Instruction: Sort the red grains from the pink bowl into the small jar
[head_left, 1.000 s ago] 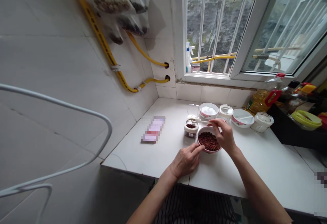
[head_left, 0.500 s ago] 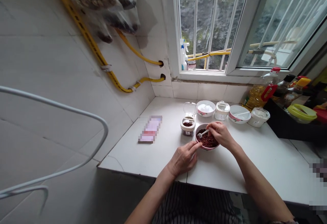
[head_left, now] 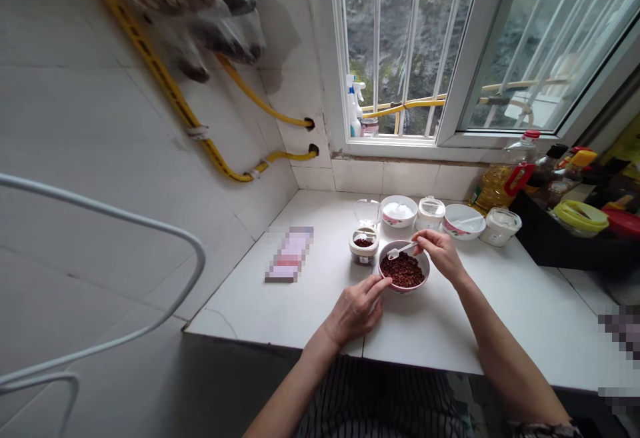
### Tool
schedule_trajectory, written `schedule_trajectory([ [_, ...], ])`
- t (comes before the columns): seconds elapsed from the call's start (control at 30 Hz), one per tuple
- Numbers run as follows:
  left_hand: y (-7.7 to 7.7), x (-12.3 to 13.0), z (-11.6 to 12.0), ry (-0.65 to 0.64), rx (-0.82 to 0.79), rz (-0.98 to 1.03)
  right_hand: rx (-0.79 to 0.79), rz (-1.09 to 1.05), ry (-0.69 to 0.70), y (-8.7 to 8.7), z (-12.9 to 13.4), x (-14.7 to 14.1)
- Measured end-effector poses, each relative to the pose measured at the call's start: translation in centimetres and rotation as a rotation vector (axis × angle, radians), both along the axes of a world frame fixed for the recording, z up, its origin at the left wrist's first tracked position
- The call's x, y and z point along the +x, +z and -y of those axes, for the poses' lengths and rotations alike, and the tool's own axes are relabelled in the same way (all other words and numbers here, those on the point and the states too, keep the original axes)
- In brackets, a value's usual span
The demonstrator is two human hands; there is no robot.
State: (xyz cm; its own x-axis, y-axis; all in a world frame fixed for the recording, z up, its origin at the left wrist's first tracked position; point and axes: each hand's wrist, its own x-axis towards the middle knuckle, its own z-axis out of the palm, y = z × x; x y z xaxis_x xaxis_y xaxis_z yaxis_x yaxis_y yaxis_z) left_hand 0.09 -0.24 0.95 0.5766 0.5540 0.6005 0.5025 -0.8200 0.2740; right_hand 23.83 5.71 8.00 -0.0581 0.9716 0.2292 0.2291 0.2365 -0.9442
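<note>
A bowl of dark reddish-brown peppercorn-like bits stands near the counter's front edge. My left hand grips its left rim, fingertips on the edge and thumb below. In my right hand, fingers pinched, is the handle of a small white spoon. The spoon's scoop hangs over the back left of the bowl, just above the bits. Behind and left of the bowl is a seasoning jar with its clear lid raised and similar dark bits inside.
Along the back stand a bowl of white powder, a lidded jar, another bowl with a white spoon and a second lidded jar. An oil bottle and a black box are at right. A blurred-out flat object lies left.
My right hand has drawn back slightly to the right, lifting the spoon from the bits toward the bowl's far rim. My left hand stays on the rim.
</note>
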Motion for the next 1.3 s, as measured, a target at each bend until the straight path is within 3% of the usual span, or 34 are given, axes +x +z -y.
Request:
schedule_trajectory([
  [0.47, -0.4, 0.0, -0.1, 0.004, -0.012, -0.010, -0.085, -0.202, -0.037, -0.5, -0.3, -1.1],
  [0.63, -0.2, 0.0, -0.1, 0.007, -0.018, -0.014, 0.154, -0.099, -0.065, -0.8, -0.3, -3.8],
  [0.8, -0.2, 0.0, -0.1, 0.009, -0.023, -0.032, 0.597, 0.385, 0.014, -1.0, 0.0, -5.5],
  [0.87, -0.2, -0.1, -0.1, 0.009, -0.025, -0.035, 0.668, 0.460, 0.038, -0.8, 0.1, -5.5],
  [0.93, -0.2, -0.1, -0.1, 0.011, -0.026, -0.034, 0.625, 0.402, -0.004, -0.4, 0.3, -5.1],
  [1.1, -0.2, 0.0, -0.1, 0.007, -0.023, -0.026, 0.303, 0.079, -0.081, 0.3, 0.4, -2.3],
  [1.3, -0.2, 0.0, 0.0, 0.005, -0.022, -0.023, 0.194, 0.127, -0.095, 0.1, 0.2, 0.3],
])
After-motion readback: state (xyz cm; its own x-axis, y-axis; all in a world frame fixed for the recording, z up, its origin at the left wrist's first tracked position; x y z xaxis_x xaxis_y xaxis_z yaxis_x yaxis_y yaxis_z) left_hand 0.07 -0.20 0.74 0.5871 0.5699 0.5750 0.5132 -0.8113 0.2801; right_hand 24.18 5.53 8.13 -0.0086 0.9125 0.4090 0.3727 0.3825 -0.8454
